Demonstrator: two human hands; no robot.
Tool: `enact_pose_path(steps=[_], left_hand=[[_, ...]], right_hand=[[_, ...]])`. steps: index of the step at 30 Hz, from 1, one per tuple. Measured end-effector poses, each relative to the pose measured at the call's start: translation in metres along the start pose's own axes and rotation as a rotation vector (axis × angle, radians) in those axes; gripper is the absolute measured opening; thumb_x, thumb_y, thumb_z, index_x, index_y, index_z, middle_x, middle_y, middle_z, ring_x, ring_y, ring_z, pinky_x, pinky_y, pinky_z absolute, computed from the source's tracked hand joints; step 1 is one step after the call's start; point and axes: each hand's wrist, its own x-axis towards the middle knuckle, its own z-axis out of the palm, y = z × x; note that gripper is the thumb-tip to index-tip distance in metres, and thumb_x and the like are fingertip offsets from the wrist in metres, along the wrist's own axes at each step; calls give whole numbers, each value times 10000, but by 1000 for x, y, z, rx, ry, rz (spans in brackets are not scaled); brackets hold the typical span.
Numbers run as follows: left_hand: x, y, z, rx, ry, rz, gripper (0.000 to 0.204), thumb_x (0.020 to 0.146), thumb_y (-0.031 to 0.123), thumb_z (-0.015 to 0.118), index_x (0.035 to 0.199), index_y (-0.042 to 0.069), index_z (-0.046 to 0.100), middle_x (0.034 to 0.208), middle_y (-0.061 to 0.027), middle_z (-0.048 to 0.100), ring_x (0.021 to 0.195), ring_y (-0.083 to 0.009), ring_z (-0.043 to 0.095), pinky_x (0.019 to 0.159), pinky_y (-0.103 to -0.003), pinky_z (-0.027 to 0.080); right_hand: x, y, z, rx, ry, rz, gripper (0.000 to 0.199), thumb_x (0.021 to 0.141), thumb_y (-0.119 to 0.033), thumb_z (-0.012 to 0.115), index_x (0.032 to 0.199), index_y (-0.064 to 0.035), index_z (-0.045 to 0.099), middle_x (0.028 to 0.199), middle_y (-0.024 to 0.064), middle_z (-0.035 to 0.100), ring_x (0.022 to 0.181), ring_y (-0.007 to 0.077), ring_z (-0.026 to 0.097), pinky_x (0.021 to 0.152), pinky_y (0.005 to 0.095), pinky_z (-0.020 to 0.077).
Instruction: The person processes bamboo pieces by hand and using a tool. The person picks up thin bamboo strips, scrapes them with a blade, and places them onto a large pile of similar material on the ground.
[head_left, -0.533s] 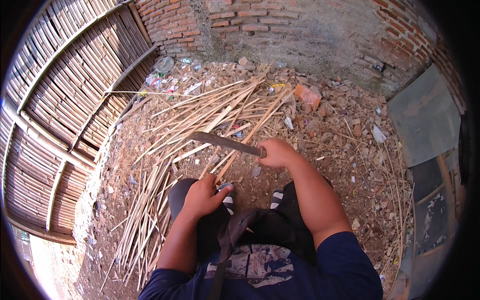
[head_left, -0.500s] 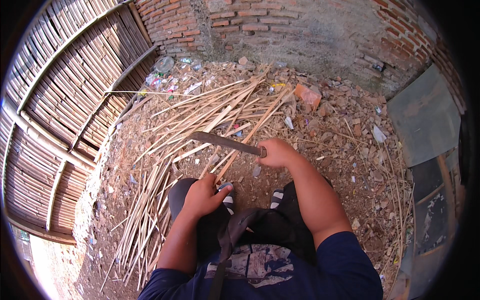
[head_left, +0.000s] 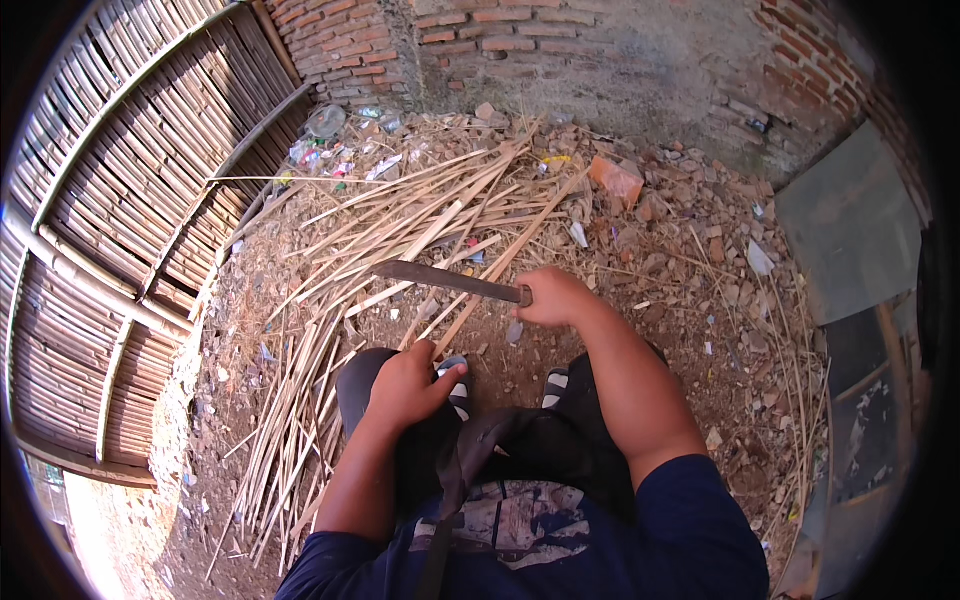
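Observation:
My right hand (head_left: 552, 298) is closed round the handle of a machete (head_left: 440, 277). Its dark blade points left, held above the strewn bamboo strips (head_left: 420, 225). By my left knee, my left hand (head_left: 405, 385) has its fingers curled, with the thumb lying out to the right. A long pale bamboo strip (head_left: 500, 270) runs from those fingers up and away to the right, passing under the blade. The grip itself is partly hidden by the back of the hand.
More thin bamboo strips (head_left: 290, 430) lie in a heap at my left. Rubble with a broken orange brick (head_left: 616, 182) spreads toward the brick wall (head_left: 560, 55). A bamboo-slat panel (head_left: 130, 200) stands left; a grey sheet (head_left: 850, 225) leans at the right.
The machete and my right hand have shifted very slightly to the left. My left hand stays by the knee, almost unmoved.

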Motion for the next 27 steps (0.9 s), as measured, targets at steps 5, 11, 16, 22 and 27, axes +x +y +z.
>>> enact_pose_path(steps=[5,11,16,22,27], left_hand=[[-1,3,-1,17,-8,4,512,890,516,704,927,13,616,755,-186,678,790,-401,696,714,-494,532],[0,0,-5,-105,3,-2,474,883,453,741,902,1,599,714,-169,631,715,-367,664,660,-445,498],[3,-5,-5,-178,-1,14,524,891,517,718,870,6,602,679,-164,609,687,-377,648,648,-452,490],[-2,-8,-12,-275,2,-1,476,890,458,755,849,12,595,650,-114,571,622,-271,590,613,-401,464],[5,-18,-5,-373,-26,7,390,917,371,751,892,9,611,688,-53,566,659,-155,535,627,-332,451]], right_hand=[[-2,-8,-6,25,-55,44,347,765,-332,809,1008,-96,731,901,169,716,887,359,698,772,452,539],[-3,12,-29,48,52,133,326,772,-323,800,995,-93,740,893,167,715,876,346,701,770,449,540],[-10,-3,-19,0,43,58,335,773,-332,799,985,-79,736,906,172,716,890,356,694,768,453,538],[2,15,-19,164,90,107,408,779,-356,812,1044,-57,730,897,171,719,886,340,696,799,432,529],[-2,27,-29,272,174,219,420,796,-356,799,1062,-39,724,882,161,717,842,301,691,780,417,524]])
